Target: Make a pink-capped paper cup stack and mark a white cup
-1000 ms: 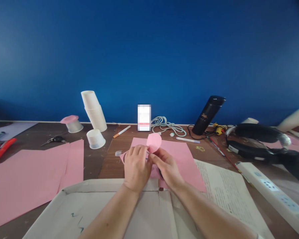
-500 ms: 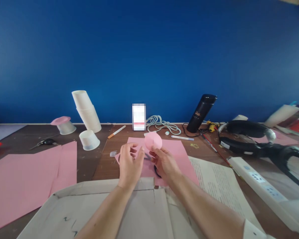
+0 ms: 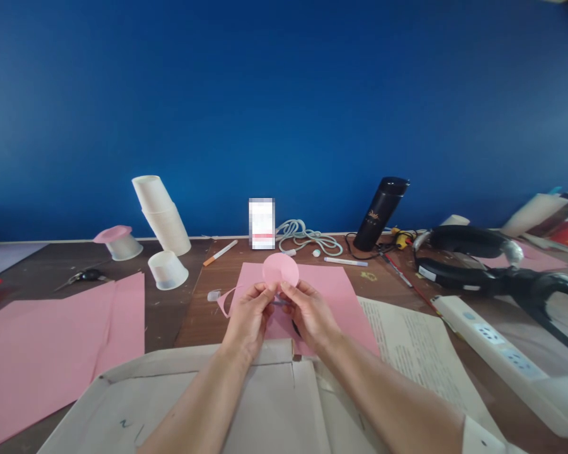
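Between my two hands I hold a round pink paper disc (image 3: 281, 269), upright and facing me. My left hand (image 3: 252, 315) pinches its lower left edge, thumb toward me. At the lower right edge, my right hand (image 3: 312, 315) pinches it the same way, both thumbs close together. Beneath lies a large pink paper sheet (image 3: 338, 290), and scissors rest on it, mostly hidden by my hands. A pink paper offcut with a curved edge (image 3: 224, 304) lies left of my left hand.
At left are stacked paper cups (image 3: 163, 221), a single cup (image 3: 168, 271), a pink-topped cup (image 3: 123, 244), keys (image 3: 91, 275) and pink sheets (image 3: 52, 340). A black bottle (image 3: 381, 214), white cable (image 3: 307, 236) and power strip (image 3: 497, 353) are at right. Cardboard (image 3: 194, 403) lies in front.
My left hand has closed from an open pose onto the disc. The disc has moved slightly left and down, and now both hands hold it.
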`<state>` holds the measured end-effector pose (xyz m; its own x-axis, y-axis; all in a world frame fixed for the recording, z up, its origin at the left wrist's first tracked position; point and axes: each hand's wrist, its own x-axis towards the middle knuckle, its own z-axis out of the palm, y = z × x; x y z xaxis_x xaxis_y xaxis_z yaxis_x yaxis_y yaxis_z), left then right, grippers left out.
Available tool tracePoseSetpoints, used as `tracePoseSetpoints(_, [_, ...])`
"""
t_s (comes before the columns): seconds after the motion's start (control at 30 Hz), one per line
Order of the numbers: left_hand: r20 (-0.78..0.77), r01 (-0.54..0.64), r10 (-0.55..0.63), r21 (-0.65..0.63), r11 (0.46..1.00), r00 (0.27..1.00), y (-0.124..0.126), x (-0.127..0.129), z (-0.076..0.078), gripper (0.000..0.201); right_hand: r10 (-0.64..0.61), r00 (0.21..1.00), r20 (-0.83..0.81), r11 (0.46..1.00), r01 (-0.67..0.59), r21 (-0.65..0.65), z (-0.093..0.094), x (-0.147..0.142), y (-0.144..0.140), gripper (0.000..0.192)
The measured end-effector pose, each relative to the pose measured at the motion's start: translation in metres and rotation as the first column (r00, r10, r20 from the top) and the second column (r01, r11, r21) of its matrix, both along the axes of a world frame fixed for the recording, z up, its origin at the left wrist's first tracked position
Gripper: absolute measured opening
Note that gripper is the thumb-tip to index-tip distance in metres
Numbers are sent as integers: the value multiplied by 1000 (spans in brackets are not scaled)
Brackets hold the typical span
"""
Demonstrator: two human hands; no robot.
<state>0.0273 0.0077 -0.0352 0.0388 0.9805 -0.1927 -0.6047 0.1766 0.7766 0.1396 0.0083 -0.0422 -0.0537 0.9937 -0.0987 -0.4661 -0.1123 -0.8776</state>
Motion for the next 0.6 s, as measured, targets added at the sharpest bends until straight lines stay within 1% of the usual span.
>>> tracePoseSetpoints(0.17, [43, 43, -42, -5, 999, 998, 0, -1, -1, 20, -19, 999, 44, 1000, 18, 26, -1, 1, 2, 29])
tracePoseSetpoints(0.27, [76, 58, -57, -17, 998, 995, -1, -2, 1, 20, -23, 985, 170, 999, 17, 40, 1, 3, 1, 29])
tracePoseSetpoints(0.33, [105, 54, -52, -9, 999, 993, -2, -2, 3, 20, 0, 964, 264, 999, -12, 46, 2, 5, -1, 28])
tracePoseSetpoints(0.43, [157, 54, -56, 15, 998, 986, -1, -4, 6, 18, 27, 934, 357, 996, -56, 72, 3, 6, -3, 29])
tracePoseSetpoints(0.5, [169, 54, -55, 14, 998, 984, -1, -4, 7, 18, 24, 919, 393, 994, -62, 85, 4, 5, -4, 30])
tracePoseSetpoints(0.6, [178, 34, -32, -10, 999, 984, 0, -5, 7, 17, 22, 917, 398, 994, -61, 86, 4, 5, -5, 31])
